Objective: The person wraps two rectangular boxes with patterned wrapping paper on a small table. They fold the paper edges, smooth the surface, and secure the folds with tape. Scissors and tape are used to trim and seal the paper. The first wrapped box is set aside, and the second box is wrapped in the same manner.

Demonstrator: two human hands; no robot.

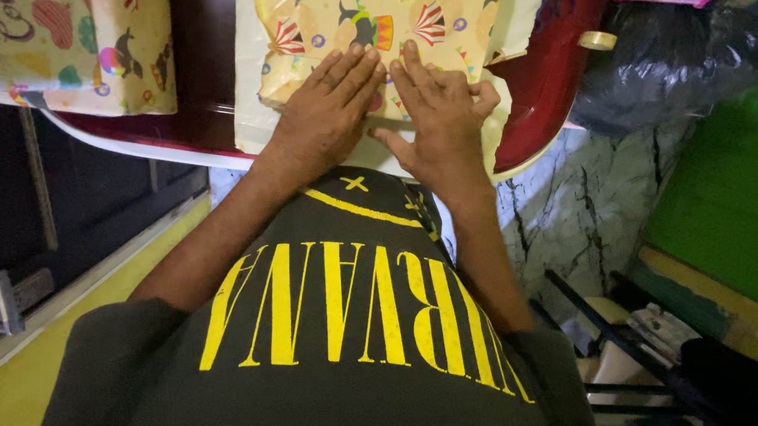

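My left hand (pixel 329 111) lies flat, palm down, fingers together, on a box wrapped in pale yellow gift paper (pixel 362 8) printed with circus tents and whales. My right hand (pixel 444 117) presses next to it, fingers spread on the paper, thumb stretched toward the near edge and the outer fingers curled at a fold. The package lies on a dark red table (pixel 538 99) with a white rim, close to its near edge. Neither hand grips anything.
A second package in similar paper (pixel 64 16) sits at the left of the table. A roll of tape (pixel 597 39) lies at the table's right side beside a black plastic bag (pixel 671 65). Green surface right, small boxes on the floor lower right.
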